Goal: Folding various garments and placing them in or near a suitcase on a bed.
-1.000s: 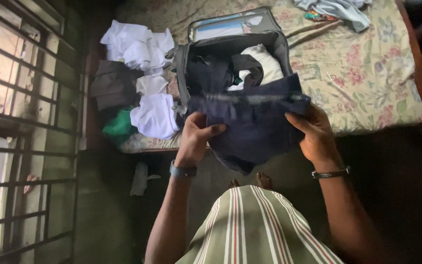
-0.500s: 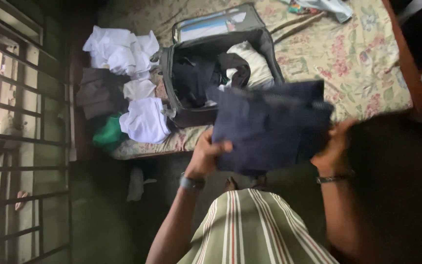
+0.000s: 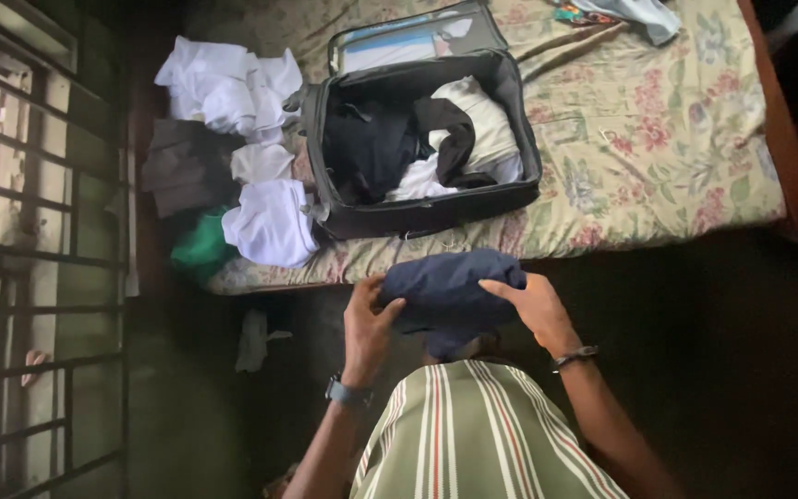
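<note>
Window side: barred window (image 3: 20, 231) at far left, dim floor below it; nothing there that I need to touch.
Loose clothes: white folded pieces (image 3: 270, 222) and a green one (image 3: 203, 248) lie on the bed's left end, just beside the suitcase (image 3: 422, 217); darker grey pieces sit behind them.
My left hand: left hand (image 3: 367, 328) has its fingers curled onto the left edge of the navy garment (image 3: 450, 291), thumb on top, gripping the cloth.
The garment: it is bunched into a thick fold, held in the air between both hands, in front of the bed edge and below the suitcase, touching neither.
My right hand: right hand (image 3: 538, 310) lies over the right end of the bundle, fingers closed down on it, pinning the fold.
Suitcase: open on the floral bedsheet (image 3: 658, 139), lid up at the back, dark and white clothes already inside and uneven.
How I would do it well: I judge the fold is still loose, so I would keep both grips firm, square the edges against each other and press the bundle flat so no layer slips out.
Risk: a hanging tail under the bundle could drag open if either grip slackens.
</note>
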